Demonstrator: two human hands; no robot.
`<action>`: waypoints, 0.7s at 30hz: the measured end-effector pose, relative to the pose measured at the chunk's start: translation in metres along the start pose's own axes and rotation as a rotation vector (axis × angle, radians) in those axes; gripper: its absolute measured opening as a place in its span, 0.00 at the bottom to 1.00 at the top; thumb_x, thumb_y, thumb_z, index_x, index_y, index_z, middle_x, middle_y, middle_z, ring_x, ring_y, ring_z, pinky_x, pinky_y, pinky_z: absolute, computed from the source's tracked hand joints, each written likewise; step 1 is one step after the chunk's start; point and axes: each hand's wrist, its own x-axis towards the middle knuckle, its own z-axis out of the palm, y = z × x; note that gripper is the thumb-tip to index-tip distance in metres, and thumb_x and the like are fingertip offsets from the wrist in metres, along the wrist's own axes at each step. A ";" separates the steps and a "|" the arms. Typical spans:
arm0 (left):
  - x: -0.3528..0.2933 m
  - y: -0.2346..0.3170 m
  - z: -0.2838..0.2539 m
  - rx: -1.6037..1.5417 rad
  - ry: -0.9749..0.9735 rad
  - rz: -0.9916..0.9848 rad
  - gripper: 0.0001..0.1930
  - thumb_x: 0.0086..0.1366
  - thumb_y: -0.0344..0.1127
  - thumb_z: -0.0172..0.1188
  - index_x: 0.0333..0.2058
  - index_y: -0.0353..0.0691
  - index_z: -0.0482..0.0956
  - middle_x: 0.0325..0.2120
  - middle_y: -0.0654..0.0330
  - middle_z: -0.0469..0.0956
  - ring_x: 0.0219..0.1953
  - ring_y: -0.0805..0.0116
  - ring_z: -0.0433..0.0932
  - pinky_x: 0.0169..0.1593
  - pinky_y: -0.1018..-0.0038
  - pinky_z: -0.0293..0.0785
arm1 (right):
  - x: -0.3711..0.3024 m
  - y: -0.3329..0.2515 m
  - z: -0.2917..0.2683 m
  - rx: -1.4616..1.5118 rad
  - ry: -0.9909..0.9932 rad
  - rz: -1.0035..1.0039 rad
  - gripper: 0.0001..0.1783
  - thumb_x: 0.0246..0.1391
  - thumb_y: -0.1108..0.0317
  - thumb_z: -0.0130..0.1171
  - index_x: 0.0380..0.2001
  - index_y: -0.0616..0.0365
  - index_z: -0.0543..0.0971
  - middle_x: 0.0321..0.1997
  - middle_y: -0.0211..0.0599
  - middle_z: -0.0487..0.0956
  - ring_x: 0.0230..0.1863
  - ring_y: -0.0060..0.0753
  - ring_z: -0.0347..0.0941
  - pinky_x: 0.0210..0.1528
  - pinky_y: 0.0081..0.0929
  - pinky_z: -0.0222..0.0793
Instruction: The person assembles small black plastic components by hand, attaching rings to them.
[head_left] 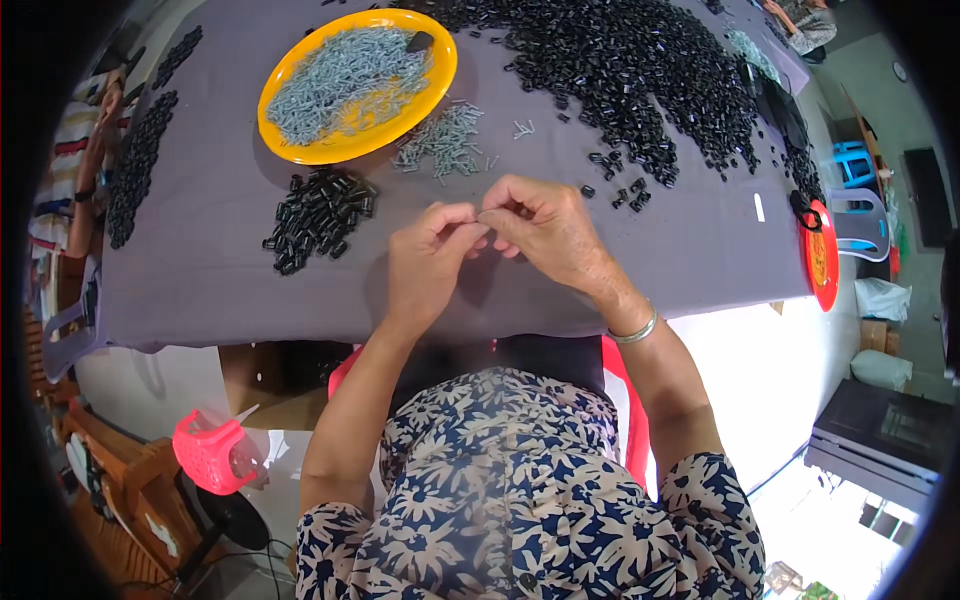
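Both hands meet over the near part of the table, fingertips touching. My left hand (428,258) is closed in a pinch of thumb and fingers. My right hand (548,228), with a silver bangle on its wrist, pinches against it from the right. Whatever lies between the fingertips is too small and covered to make out. Just left of the hands is a small pile of short black cylindrical pieces (318,218). Beyond them lies a loose pile of grey screws (443,140), beside a yellow plate (447,78) heaped with more such screws (345,80).
A large heap of black pieces (640,90) spreads over the far right of the grey tablecloth (190,270). At the right edge sits a red plate (829,290). Another person's arm (85,215) shows at left, near more black pieces (140,170). Another person (800,25) is far right.
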 end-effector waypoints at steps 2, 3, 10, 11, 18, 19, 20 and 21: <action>0.002 -0.003 -0.001 -0.019 -0.003 0.046 0.05 0.65 0.25 0.62 0.39 0.31 0.81 0.32 0.63 0.78 0.33 0.77 0.80 0.37 0.80 0.78 | -0.003 0.004 0.004 -0.094 0.079 -0.157 0.04 0.58 0.75 0.62 0.35 0.63 0.80 0.26 0.31 0.82 0.27 0.15 0.76 0.29 0.17 0.74; 0.003 -0.003 -0.001 -0.037 0.002 0.092 0.06 0.65 0.25 0.62 0.40 0.31 0.81 0.33 0.63 0.78 0.33 0.77 0.80 0.37 0.80 0.78 | -0.005 0.007 0.006 -0.187 0.151 -0.314 0.05 0.57 0.75 0.62 0.37 0.63 0.80 0.26 0.33 0.82 0.27 0.16 0.76 0.30 0.19 0.74; 0.002 0.003 0.000 -0.039 0.004 0.050 0.07 0.66 0.24 0.61 0.42 0.32 0.81 0.33 0.65 0.77 0.32 0.78 0.79 0.36 0.82 0.76 | -0.029 0.042 -0.055 -0.544 0.442 -0.419 0.09 0.55 0.77 0.63 0.40 0.62 0.80 0.30 0.40 0.82 0.29 0.28 0.79 0.34 0.24 0.73; 0.001 0.002 -0.002 -0.024 -0.023 0.050 0.07 0.66 0.23 0.60 0.42 0.33 0.81 0.34 0.64 0.78 0.33 0.77 0.79 0.37 0.82 0.76 | -0.030 0.046 -0.070 -0.636 0.454 -0.385 0.09 0.55 0.77 0.62 0.40 0.61 0.80 0.32 0.39 0.81 0.31 0.33 0.79 0.34 0.26 0.73; -0.001 0.001 -0.001 0.015 -0.074 0.058 0.07 0.66 0.23 0.60 0.43 0.34 0.81 0.35 0.63 0.79 0.35 0.77 0.80 0.38 0.82 0.76 | -0.026 0.038 -0.072 -0.959 0.322 -0.256 0.06 0.56 0.71 0.61 0.37 0.56 0.81 0.35 0.36 0.77 0.35 0.46 0.77 0.36 0.37 0.74; -0.001 0.000 -0.001 0.017 -0.067 0.057 0.07 0.66 0.23 0.60 0.43 0.34 0.81 0.35 0.63 0.79 0.35 0.77 0.80 0.38 0.82 0.76 | -0.024 0.039 -0.071 -0.955 0.316 -0.260 0.06 0.56 0.71 0.61 0.37 0.56 0.81 0.35 0.36 0.77 0.35 0.46 0.77 0.36 0.37 0.74; 0.001 -0.001 0.000 0.001 -0.085 0.072 0.07 0.66 0.23 0.60 0.42 0.34 0.81 0.36 0.63 0.79 0.35 0.77 0.80 0.38 0.81 0.76 | -0.022 0.040 -0.071 -0.991 0.331 -0.278 0.05 0.56 0.71 0.61 0.36 0.56 0.81 0.35 0.36 0.77 0.35 0.46 0.77 0.36 0.37 0.74; 0.001 -0.002 -0.001 -0.014 -0.103 0.086 0.07 0.66 0.23 0.60 0.42 0.34 0.81 0.36 0.63 0.79 0.35 0.76 0.80 0.38 0.81 0.76 | -0.020 0.042 -0.070 -1.024 0.346 -0.296 0.04 0.55 0.71 0.61 0.35 0.56 0.81 0.34 0.36 0.77 0.35 0.46 0.78 0.37 0.38 0.74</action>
